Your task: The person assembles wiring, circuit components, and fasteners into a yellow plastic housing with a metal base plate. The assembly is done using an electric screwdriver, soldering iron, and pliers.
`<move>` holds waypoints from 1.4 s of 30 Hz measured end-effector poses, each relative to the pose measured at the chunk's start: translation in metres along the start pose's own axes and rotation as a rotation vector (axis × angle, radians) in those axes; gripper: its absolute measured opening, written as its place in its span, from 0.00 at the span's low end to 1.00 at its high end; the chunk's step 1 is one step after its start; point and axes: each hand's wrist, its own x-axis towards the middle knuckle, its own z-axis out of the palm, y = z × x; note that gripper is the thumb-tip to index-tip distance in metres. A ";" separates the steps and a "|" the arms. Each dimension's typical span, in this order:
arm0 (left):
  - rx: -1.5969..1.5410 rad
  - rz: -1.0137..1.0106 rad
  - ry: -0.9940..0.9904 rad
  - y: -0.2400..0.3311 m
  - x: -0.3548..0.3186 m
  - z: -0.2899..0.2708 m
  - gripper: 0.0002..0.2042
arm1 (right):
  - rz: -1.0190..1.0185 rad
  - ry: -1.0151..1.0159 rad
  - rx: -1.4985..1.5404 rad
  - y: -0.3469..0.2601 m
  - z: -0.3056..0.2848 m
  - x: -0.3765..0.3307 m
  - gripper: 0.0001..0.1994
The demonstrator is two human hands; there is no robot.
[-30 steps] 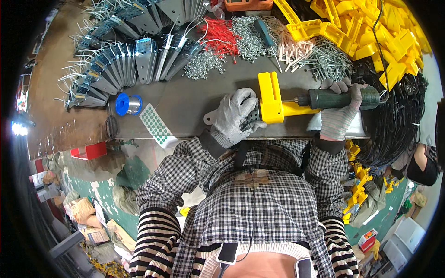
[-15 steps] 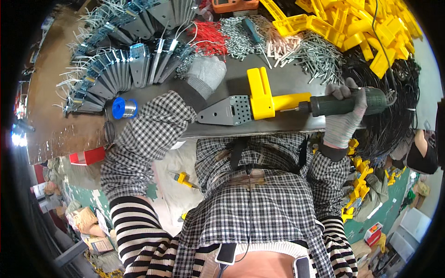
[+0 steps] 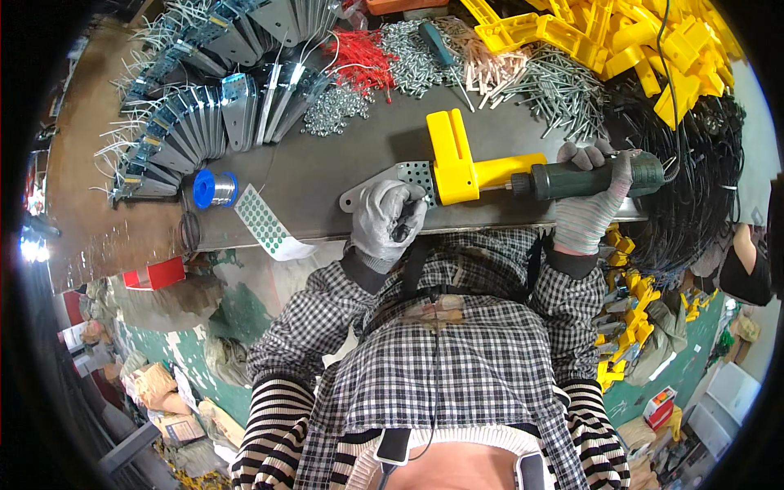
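At frame centre your left hand [image 3: 388, 219] is curled on the grey perforated plate [image 3: 404, 178], beside the yellow bracket [image 3: 457, 163]. Your right hand [image 3: 590, 204], centre right, grips the green driver [image 3: 584, 175], its tip at the bracket. Left of centre lie a white sheet of green dots [image 3: 265, 222] and a blue spool [image 3: 214, 189]; a red box [image 3: 155, 273] sits lower left.

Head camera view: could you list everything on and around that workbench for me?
Grey metal workbench: one, centre.
Yellow plastic bracket: one, mid-bench, on a perforated grey metal plate.
Green electric screwdriver: one, at the bracket.
Yellow plastic parts pile: many, top right.
Silver screws heap: many, top.
Red wire bundle: one, top.
Blue solder spool: one, left.
Left hand: grey glove, on the plate.
Right hand: grey glove, holding the screwdriver.
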 end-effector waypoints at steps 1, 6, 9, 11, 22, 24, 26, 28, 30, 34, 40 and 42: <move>0.008 -0.001 0.040 -0.001 -0.001 0.001 0.09 | 0.044 -0.036 0.081 0.000 -0.005 0.003 0.16; -0.005 0.028 0.055 -0.001 0.000 0.003 0.11 | 0.036 0.011 0.122 0.004 -0.008 0.001 0.15; 0.011 0.046 0.096 -0.004 -0.003 0.006 0.10 | 0.011 -0.018 0.076 0.006 0.001 -0.002 0.15; 0.044 0.061 0.059 -0.001 0.000 0.004 0.10 | -0.012 -0.033 0.045 0.006 0.002 -0.002 0.16; 0.001 0.081 0.055 0.004 0.001 0.002 0.14 | 0.006 0.018 0.014 0.007 0.004 -0.006 0.15; -0.017 0.076 0.062 0.004 0.001 0.002 0.14 | -0.019 0.040 0.015 0.008 0.007 -0.006 0.15; -0.011 0.059 0.044 0.004 0.002 0.002 0.13 | -0.042 0.064 0.017 0.008 0.005 -0.004 0.14; -0.015 0.070 0.032 0.000 -0.001 0.005 0.13 | 0.018 0.007 0.061 0.004 0.002 -0.004 0.14; -0.010 0.075 0.016 -0.001 0.000 0.005 0.14 | -0.009 0.025 0.050 0.005 0.003 -0.005 0.14; 0.054 0.121 -0.007 0.000 0.002 0.006 0.14 | 0.020 0.014 0.096 0.004 0.004 -0.003 0.13; 0.109 0.159 0.015 -0.001 0.000 0.012 0.15 | 0.010 0.060 0.031 0.006 0.003 -0.002 0.16; 0.124 0.164 0.017 -0.001 -0.001 0.013 0.15 | 0.019 0.065 0.041 0.005 0.003 -0.003 0.16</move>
